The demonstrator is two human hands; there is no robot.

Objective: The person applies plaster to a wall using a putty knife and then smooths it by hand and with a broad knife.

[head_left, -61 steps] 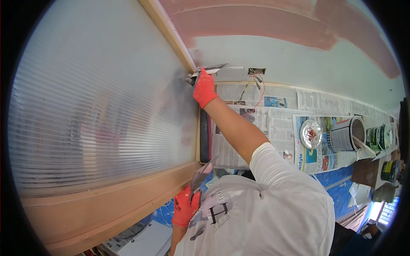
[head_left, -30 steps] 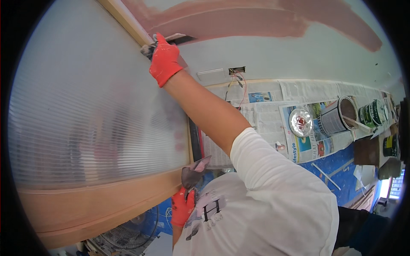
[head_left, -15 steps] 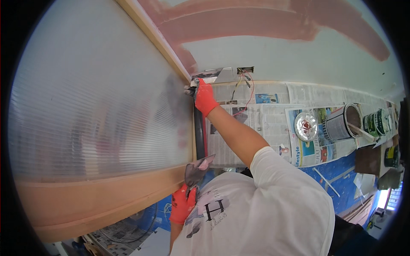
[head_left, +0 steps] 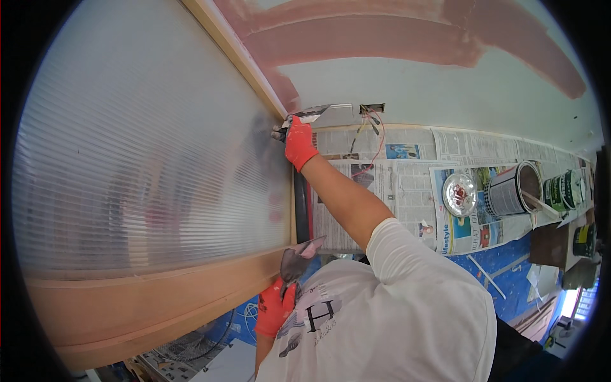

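My right hand (head_left: 300,141), in a red-orange glove, reaches into the corner where the wall (head_left: 407,83) meets a wood-framed ribbed translucent panel (head_left: 153,165). It is closed round a wide filling knife (head_left: 316,114), whose shiny blade lies along the base of the wall. Lower down, close to my shirt, my left hand (head_left: 273,312) in a matching glove grips a second broad filling knife (head_left: 295,262). Pink filler (head_left: 310,247) sits on that blade. Broad smears of pink filler (head_left: 375,38) cover parts of the wall above. The fingertips of both hands are partly hidden.
Loose wires hang from a wall box (head_left: 372,109) right of the knife. Newspaper (head_left: 414,197) covers the surface below, bearing a round silvery lid (head_left: 459,195), an open tin (head_left: 503,192) with a stick, and a green tub (head_left: 555,194). A wooden ledge (head_left: 146,296) borders the panel.
The whole view has shifted slightly. My right hand has moved a little toward the panel's corner, and its knife blade looks flatter to the wall. My left hand keeps its grip near my shirt.
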